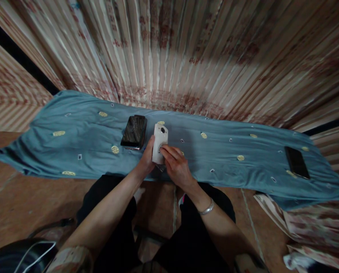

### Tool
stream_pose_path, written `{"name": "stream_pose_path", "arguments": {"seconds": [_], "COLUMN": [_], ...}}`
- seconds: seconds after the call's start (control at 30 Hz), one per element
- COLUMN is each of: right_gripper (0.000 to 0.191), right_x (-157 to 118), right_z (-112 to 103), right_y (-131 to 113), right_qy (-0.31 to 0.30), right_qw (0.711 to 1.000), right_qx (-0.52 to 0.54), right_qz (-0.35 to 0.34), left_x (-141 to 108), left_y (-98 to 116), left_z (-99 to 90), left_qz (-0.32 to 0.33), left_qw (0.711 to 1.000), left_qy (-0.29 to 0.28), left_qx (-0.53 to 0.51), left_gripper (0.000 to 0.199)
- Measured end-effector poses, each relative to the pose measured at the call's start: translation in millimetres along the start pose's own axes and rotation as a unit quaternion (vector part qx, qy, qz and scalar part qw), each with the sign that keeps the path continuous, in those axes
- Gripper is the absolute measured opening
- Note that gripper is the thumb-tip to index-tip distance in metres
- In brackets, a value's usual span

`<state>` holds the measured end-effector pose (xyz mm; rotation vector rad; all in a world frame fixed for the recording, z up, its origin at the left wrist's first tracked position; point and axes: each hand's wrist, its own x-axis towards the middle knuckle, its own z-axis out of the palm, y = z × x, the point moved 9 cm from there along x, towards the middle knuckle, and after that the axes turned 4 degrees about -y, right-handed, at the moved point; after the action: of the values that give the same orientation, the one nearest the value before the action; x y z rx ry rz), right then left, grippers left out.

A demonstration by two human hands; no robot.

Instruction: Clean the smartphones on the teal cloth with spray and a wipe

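Observation:
A white phone (159, 132) is held over the blue cloth with its back and round camera facing up. My left hand (148, 157) is closed around its left edge and lower part. The fingers of my right hand (177, 163) are pressed together against the lower back of the phone. Whatever they pinch, if anything, is too small to make out. Something thin and dark shows just below the phone's lower end. Left of my hands lies a stack of dark phones (134, 131), with a glossy screen on top.
The blue cloth (215, 163) with yellow and white prints covers a long, narrow surface. A single dark phone (297, 162) lies near its right end. Striped, flowered curtains (169, 57) hang behind. A white cable (38, 258) is on a dark object at lower left.

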<state>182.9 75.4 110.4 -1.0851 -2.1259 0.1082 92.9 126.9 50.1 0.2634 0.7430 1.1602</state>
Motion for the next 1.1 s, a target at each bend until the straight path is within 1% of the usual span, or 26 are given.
{"name": "stream_pose_path", "arguments": {"seconds": [0.1,0.23,0.3,0.4,0.47,0.6,0.67,0.73,0.83,0.9,1.1], "right_gripper": [0.047,0.048,0.048,0.047,0.047,0.046,0.046,0.046,0.046,0.046,0.045], "right_x": [0.5,1.4,1.2,0.6,0.3,0.5,0.3,-0.3,-1.2,-1.2,0.5], "right_z": [2.5,3.8,4.7,5.7,5.2,3.0,4.0,5.6,6.6,6.0,0.2], "right_y": [4.2,18.2,21.4,19.0,16.4,14.8,15.4,14.4,9.7,7.5,1.1], "right_qy": [-0.018,-0.033,-0.035,-0.032,-0.026,-0.014,-0.021,-0.032,-0.042,-0.04,-0.009], "right_qw": [1.0,0.999,0.998,0.999,0.999,1.0,0.999,0.999,0.999,0.999,1.0], "right_qx": [0.013,0.016,0.015,0.018,0.019,0.014,0.015,0.019,0.023,0.025,0.003], "right_qz": [0.008,0.035,0.041,0.036,0.029,0.024,0.028,0.026,0.012,0.009,0.003], "left_x": [-0.2,-2.7,-3.0,-2.4,-2.3,-2.9,-2.9,-2.2,0.3,1.5,2.8], "left_y": [-0.1,-0.6,-0.2,1.9,3.8,8.5,12.7,15.7,15.4,16.9,17.0], "left_z": [-1.7,1.3,2.3,-0.3,-0.5,1.2,-0.6,-3.4,-7.1,-9.1,-9.4], "left_qz": [0.0,0.0,-0.002,-0.007,-0.007,0.014,0.036,0.043,0.021,0.019,0.01], "left_qw": [1.0,1.0,1.0,1.0,1.0,1.0,0.999,0.999,0.999,1.0,1.0], "left_qy": [-0.007,-0.02,-0.021,-0.003,-0.003,-0.017,-0.013,-0.007,-0.003,0.002,0.002], "left_qx": [0.011,0.015,0.008,-0.006,-0.01,-0.008,0.001,0.01,0.024,0.024,0.015], "left_gripper": [0.039,0.039,0.041,0.049,0.052,0.045,0.042,0.043,0.049,0.052,0.058]}}
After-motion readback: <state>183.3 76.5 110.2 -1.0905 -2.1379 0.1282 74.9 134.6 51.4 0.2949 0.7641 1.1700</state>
